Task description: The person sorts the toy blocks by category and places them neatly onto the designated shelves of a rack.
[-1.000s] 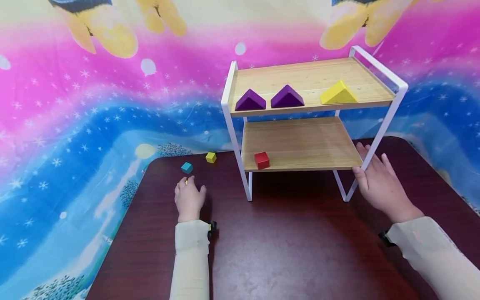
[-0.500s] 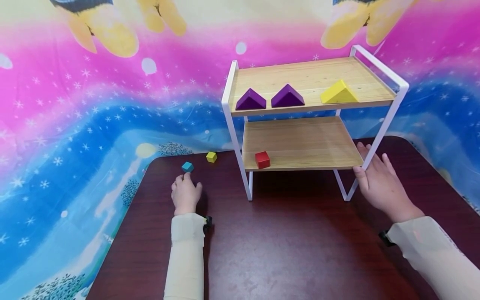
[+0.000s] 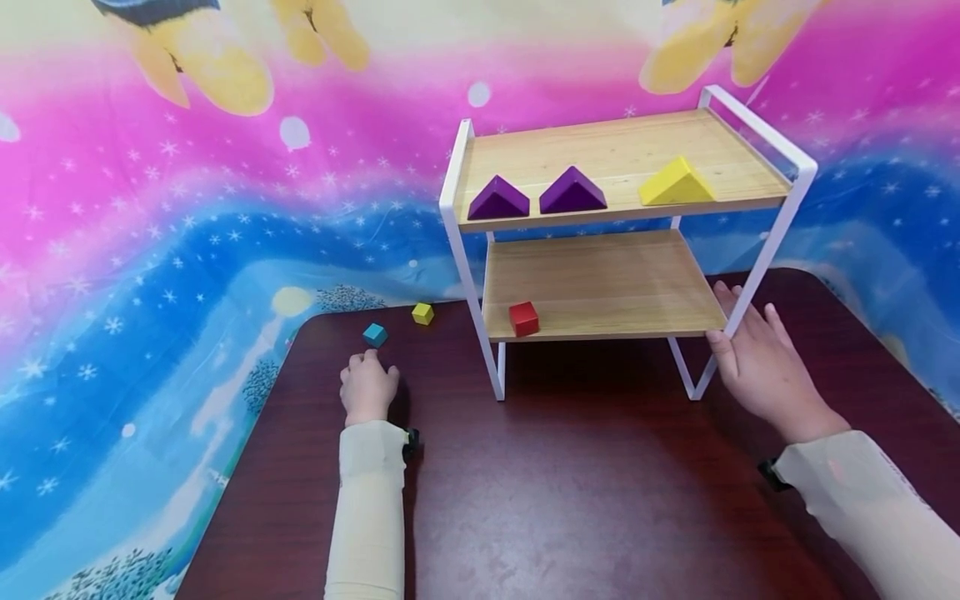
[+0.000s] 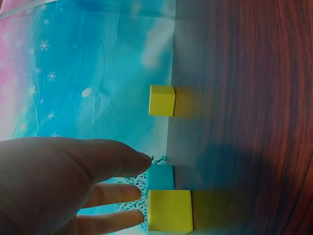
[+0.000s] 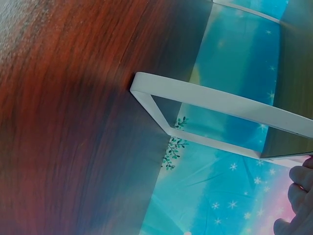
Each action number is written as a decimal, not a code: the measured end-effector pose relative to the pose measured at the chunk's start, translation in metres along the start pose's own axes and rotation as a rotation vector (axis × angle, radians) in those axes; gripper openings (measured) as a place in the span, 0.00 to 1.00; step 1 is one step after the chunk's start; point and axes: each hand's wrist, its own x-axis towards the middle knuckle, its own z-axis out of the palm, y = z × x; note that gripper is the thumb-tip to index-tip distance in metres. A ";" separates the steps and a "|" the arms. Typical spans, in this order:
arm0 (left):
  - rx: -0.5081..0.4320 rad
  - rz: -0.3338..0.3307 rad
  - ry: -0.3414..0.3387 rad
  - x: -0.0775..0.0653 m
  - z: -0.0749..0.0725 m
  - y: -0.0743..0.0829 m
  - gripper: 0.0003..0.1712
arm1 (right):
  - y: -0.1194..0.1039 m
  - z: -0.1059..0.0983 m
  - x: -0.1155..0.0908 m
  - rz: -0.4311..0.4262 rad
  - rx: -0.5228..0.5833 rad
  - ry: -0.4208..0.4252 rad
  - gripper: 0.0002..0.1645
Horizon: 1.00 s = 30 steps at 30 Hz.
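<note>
My left hand (image 3: 367, 387) hovers low over the table at the left, thumb spread from the fingers. In the left wrist view a yellow cube (image 4: 170, 210) lies just beyond its fingertips; whether they touch it cannot be told. The head view hides that cube behind the hand. Close ahead sits a blue cube (image 3: 375, 335), with another yellow cube (image 3: 423, 314) farther right. My right hand (image 3: 772, 379) holds the front right leg of a two-tier shelf rack (image 3: 600, 279), thumb at the lower shelf's corner and fingers on the outer side.
On the lower shelf stands a red cube (image 3: 524, 318), near its front left corner. Two purple triangular blocks (image 3: 573, 190) and a yellow triangular block (image 3: 677, 181) line the top shelf's front edge. A patterned cloth (image 3: 187, 250) hangs behind the dark table (image 3: 525, 500).
My left hand has shifted slightly left, and the yellow cube that peeked past its fingers is now hidden in the head view. The right hand stays at the rack.
</note>
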 end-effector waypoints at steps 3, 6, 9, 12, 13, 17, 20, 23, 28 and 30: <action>0.010 0.001 0.002 0.003 0.002 -0.003 0.33 | -0.001 0.000 0.002 0.003 -0.001 -0.008 0.39; 0.011 0.002 -0.003 0.005 0.003 -0.004 0.33 | -0.002 -0.001 0.002 0.004 -0.002 -0.010 0.39; 0.003 -0.002 -0.012 0.006 0.003 -0.005 0.32 | -0.002 -0.002 0.002 0.006 -0.003 -0.008 0.40; 0.001 -0.003 -0.014 0.006 0.003 -0.005 0.32 | -0.002 -0.002 0.001 0.011 -0.002 -0.011 0.40; 0.002 -0.001 -0.012 0.006 0.004 -0.006 0.31 | -0.002 -0.002 0.001 0.012 -0.004 -0.011 0.40; 0.004 0.011 0.005 0.007 0.006 -0.007 0.29 | -0.001 -0.001 0.000 0.014 -0.004 -0.013 0.40; 0.000 0.020 0.029 0.007 0.008 -0.008 0.26 | 0.000 0.000 0.000 0.009 -0.003 -0.010 0.39; -0.010 0.028 0.066 0.008 0.010 -0.009 0.21 | 0.000 0.000 0.000 0.004 -0.006 -0.007 0.39; -0.028 0.058 0.136 0.007 0.011 -0.008 0.19 | 0.000 0.000 0.000 -0.005 -0.025 -0.001 0.39; -0.025 0.077 0.159 0.007 0.011 -0.008 0.19 | 0.000 -0.001 0.000 -0.009 -0.034 0.002 0.39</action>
